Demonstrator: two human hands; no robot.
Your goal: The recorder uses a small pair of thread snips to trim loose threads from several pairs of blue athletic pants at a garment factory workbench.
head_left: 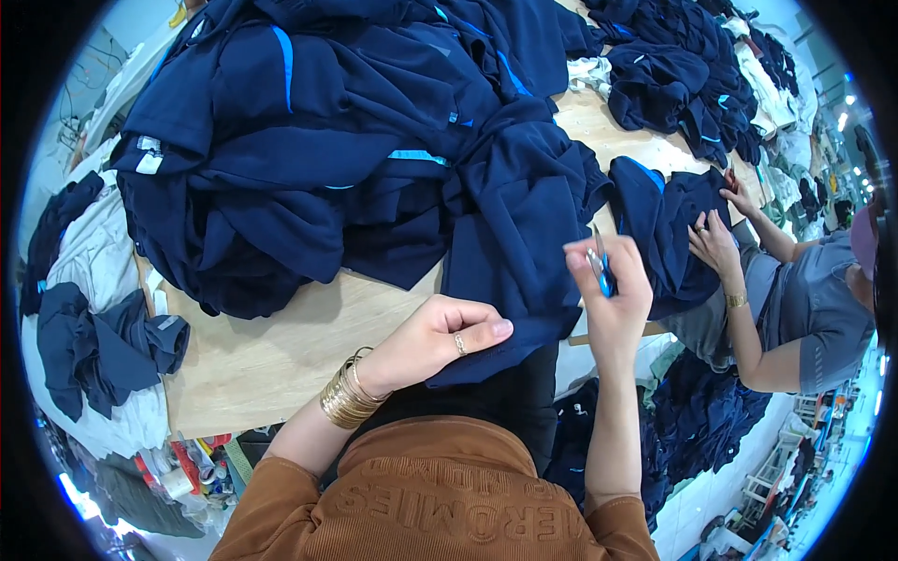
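My right hand (pixel 615 294) is raised and closed around small thread snips (pixel 600 266) with blue handles, their blades pointing up and away from me. Below and to the left, my left hand (pixel 440 341) has its thumb pressed to its curled fingers at the edge of a navy garment (pixel 524 252). Cloth seems to be pinched there, though the fingertips are partly hidden. This garment runs from the heap down over the table's near edge toward my lap. A gap separates the snips from my left hand.
A big heap of navy garments (pixel 309 131) with bright blue trim covers much of the wooden table (pixel 220 360). At the right, a co-worker (pixel 786 290) handles another navy garment (pixel 678 224). Dark clothes (pixel 697 421) lie low between us. White and dark cloth (pixel 103 262) hangs at the left.
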